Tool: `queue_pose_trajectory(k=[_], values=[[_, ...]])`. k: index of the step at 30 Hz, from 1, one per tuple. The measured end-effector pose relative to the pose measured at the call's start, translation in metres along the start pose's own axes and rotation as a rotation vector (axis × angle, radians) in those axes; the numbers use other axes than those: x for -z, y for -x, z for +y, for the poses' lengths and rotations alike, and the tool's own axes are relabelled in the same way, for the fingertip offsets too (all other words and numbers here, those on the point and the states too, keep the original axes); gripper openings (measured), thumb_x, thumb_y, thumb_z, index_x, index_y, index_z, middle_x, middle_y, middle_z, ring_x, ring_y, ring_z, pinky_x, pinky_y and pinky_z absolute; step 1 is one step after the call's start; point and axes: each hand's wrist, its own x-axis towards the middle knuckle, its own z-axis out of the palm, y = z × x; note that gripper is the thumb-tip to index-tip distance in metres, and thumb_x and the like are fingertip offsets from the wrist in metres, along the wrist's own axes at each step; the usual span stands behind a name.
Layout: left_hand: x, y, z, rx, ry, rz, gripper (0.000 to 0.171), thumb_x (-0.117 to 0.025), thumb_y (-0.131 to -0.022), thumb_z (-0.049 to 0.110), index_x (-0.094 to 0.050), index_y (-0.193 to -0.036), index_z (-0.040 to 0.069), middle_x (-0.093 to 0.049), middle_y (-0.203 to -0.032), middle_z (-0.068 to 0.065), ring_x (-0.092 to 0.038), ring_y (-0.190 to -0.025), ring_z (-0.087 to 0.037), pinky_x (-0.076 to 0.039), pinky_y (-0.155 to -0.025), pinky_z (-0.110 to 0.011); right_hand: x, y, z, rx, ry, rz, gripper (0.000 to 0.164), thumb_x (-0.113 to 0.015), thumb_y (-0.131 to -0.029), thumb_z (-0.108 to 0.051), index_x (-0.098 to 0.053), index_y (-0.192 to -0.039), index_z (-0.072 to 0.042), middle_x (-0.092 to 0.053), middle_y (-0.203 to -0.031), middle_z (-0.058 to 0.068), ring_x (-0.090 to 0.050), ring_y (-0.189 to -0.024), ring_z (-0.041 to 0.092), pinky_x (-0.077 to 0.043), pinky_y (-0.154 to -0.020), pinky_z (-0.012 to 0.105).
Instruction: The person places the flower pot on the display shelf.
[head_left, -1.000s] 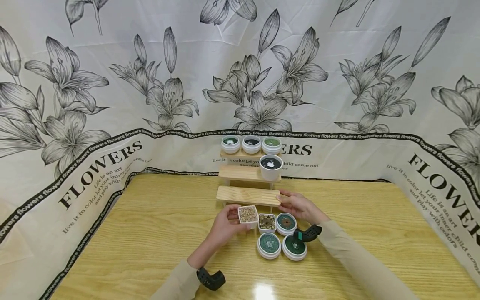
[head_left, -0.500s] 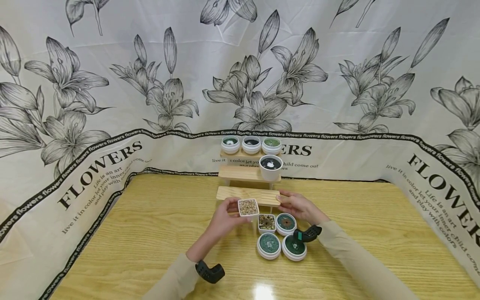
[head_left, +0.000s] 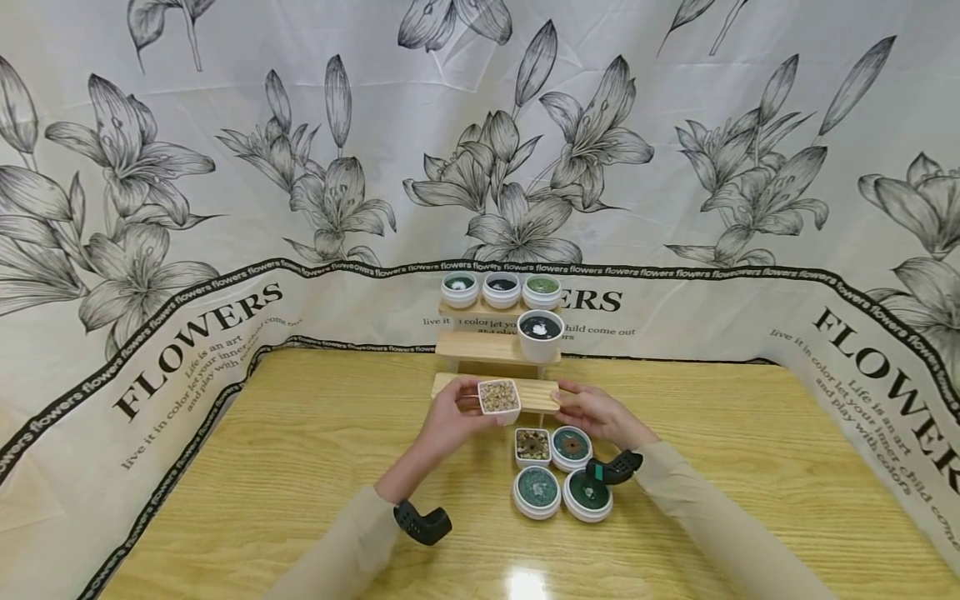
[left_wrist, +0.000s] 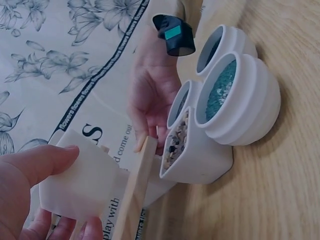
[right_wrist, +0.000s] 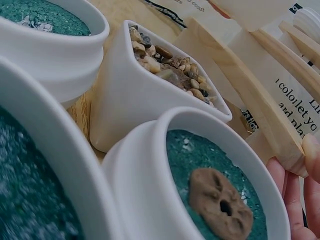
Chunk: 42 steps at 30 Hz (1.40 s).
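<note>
My left hand (head_left: 450,421) grips a square white pot (head_left: 501,400) filled with pale gravel, thumb on one side and fingers on the other. The pot overlaps the lowest step of a wooden tiered stand (head_left: 536,395) in the head view. From the left wrist, the white pot (left_wrist: 80,172) appears close beside the step board (left_wrist: 136,195). With thumb and fingers, my right hand (head_left: 600,414) pinches the right end of that lowest step; the right wrist view shows the thumb on top of the board (right_wrist: 250,95) and fingers beneath.
Before the stand are a square pebble pot (head_left: 532,447) and several round white pots, one a teal-filled pot (head_left: 537,492). A larger white pot (head_left: 540,335) occupies the middle step's right end. Three small pots, including a green-topped pot (head_left: 542,290), line the top step. Behind hangs a flower-print cloth (head_left: 480,167).
My left hand has raised the gravel pot forward, from in front of the lowest step to over it. My right hand keeps its hold on the step's end.
</note>
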Motion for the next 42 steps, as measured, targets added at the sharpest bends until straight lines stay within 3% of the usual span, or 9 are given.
queue_pose_trajectory(k=[21,29,42], values=[[0.008,-0.031,0.014,-0.022,-0.001,0.040,0.065,-0.078,-0.072,0.001,-0.048,-0.130,-0.005,-0.058,-0.120,-0.024,-0.060,-0.108,-0.034,-0.055,-0.091,-0.033,0.002,-0.001,0.002,0.021,0.024,-0.005,0.065,-0.047,-0.099,-0.006,-0.009,-0.151,0.006,-0.056,-0.103,-0.001,-0.060,-0.084,0.002,-0.054,-0.079,0.016],[0.011,-0.041,0.019,-0.009,-0.041,0.065,0.067,-0.080,-0.072,0.005,-0.048,-0.130,-0.002,-0.059,-0.119,-0.019,-0.060,-0.106,-0.029,-0.056,-0.088,-0.030,0.005,-0.002,0.004,0.024,0.031,-0.009,0.065,-0.046,-0.099,-0.007,-0.009,-0.151,0.006,-0.055,-0.108,0.002,-0.060,-0.086,0.001,-0.054,-0.081,0.017],[0.020,-0.059,0.024,-0.050,-0.038,0.071,0.061,-0.078,-0.075,0.003,-0.051,-0.130,-0.002,-0.059,-0.124,-0.020,-0.060,-0.111,-0.032,-0.054,-0.093,-0.032,0.003,-0.003,0.003,0.015,0.030,-0.014,0.067,-0.049,-0.099,-0.009,-0.009,-0.151,0.006,-0.056,-0.108,0.001,-0.060,-0.086,0.001,-0.054,-0.082,0.018]])
